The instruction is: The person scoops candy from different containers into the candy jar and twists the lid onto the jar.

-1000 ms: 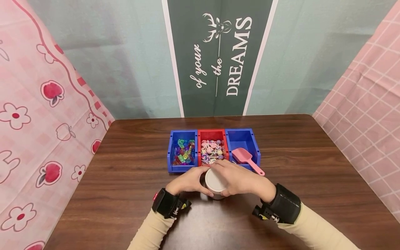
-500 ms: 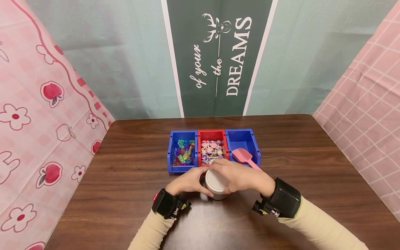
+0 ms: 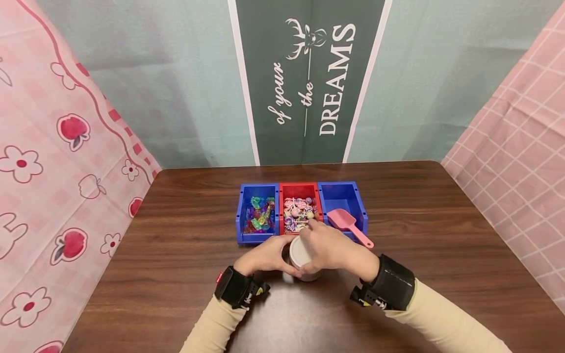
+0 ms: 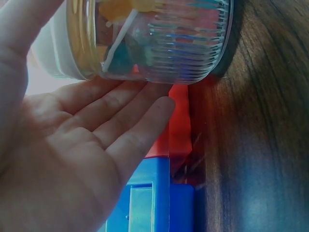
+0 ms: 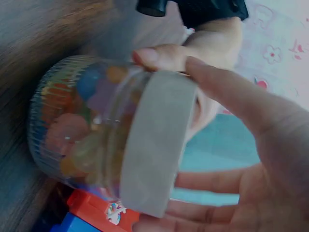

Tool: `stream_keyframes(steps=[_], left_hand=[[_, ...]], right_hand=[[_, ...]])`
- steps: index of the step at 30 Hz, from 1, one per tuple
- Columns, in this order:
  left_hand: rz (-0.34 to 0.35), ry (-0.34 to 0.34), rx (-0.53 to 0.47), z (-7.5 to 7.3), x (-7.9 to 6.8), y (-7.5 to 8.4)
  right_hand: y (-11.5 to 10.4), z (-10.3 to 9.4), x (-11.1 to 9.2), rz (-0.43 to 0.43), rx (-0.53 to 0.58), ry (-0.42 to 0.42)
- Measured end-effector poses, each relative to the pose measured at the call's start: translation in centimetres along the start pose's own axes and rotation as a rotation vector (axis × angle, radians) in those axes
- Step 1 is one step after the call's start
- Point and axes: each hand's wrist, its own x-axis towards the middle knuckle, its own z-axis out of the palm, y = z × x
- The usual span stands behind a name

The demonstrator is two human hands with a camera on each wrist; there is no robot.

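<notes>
A clear ribbed jar of colourful pieces stands upright on the table, with a white lid on top. My left hand holds the jar from the left, its thumb and fingers on either side; in the left wrist view the palm faces the jar. From the right, my right hand grips the lid's rim, thumb on the near side and fingers on the far side. Part of the lid is hidden under that hand in the head view.
Just behind the jar stand three joined bins: a blue bin with translucent colourful pieces, a red bin with small lollipops, and another blue bin. A pink scoop lies in the right bin, its handle over the front edge.
My right hand has shifted slightly left and turned about the lid, its far fingers coming round to the right. The left hand and the jar stay in place.
</notes>
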Motion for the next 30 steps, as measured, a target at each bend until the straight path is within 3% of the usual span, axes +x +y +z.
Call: stream_keyframes(steps=[6, 10, 12, 17, 20, 26, 30], left_hand=[[0.004, 0.001, 0.008, 0.0, 0.1, 0.1], [0.004, 0.002, 0.017, -0.1, 0.0, 0.1], [0.004, 0.000, 0.027, -0.1, 0.0, 0.1], [-0.003, -0.003, 0.012, -0.1, 0.0, 0.1], [-0.011, -0.004, -0.017, -0.1, -0.1, 0.2], [-0.012, -0.003, -0.003, 0.0, 0.0, 0.1], [-0.006, 0.007, 0.024, 0.0, 0.0, 0.0]], right_hand=[[-1.2, 1.2, 0.2, 0.221, -0.133, 0.056], [-1.4, 1.5, 0.3, 0.270, -0.156, 0.066], [-1.1, 1.3, 0.2, 0.219, -0.134, 0.056], [-0.2, -0.2, -0.3, -0.014, -0.015, -0.040], [0.1, -1.0, -0.5, -0.082, 0.011, -0.100], [0.3, -1.1, -0.4, -0.111, -0.041, -0.085], [-0.1, -0.6, -0.2, -0.051, -0.083, -0.026]])
